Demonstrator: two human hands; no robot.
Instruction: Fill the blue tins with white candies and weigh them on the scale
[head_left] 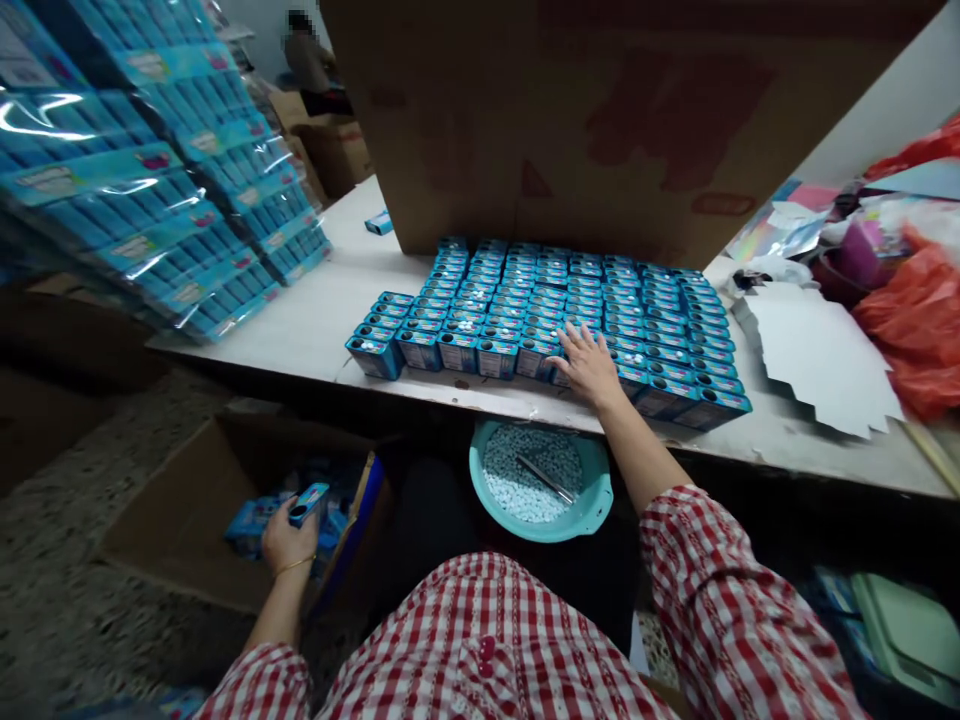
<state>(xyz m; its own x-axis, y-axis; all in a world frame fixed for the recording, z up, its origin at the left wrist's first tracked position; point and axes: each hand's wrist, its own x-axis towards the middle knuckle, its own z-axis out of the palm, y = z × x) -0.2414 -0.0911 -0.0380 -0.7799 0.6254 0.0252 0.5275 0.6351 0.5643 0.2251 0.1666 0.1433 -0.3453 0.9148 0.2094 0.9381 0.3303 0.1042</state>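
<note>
My left hand (289, 540) is down over an open cardboard box (172, 500) at my left, its fingers closed around a small blue box (308, 503) with a dark oval on top. More blue boxes lie loose inside the carton. My right hand (589, 365), fingers spread, rests on the front of a block of blue boxes (517, 300) standing in rows on the table. White pellets lie on the tops of several boxes. Below the table edge, a turquoise basin (480, 490) holds many white pellets (525, 500) and a metal scoop-like tool (545, 478).
A big cardboard carton (525, 130) stands behind the rows on the white table (330, 300). Plastic-wrapped stacks of blue boxes (150, 200) rise at left. White card sheets (817, 350) and red plastic bags (915, 310) lie at right. Another person (309, 65) is in the background.
</note>
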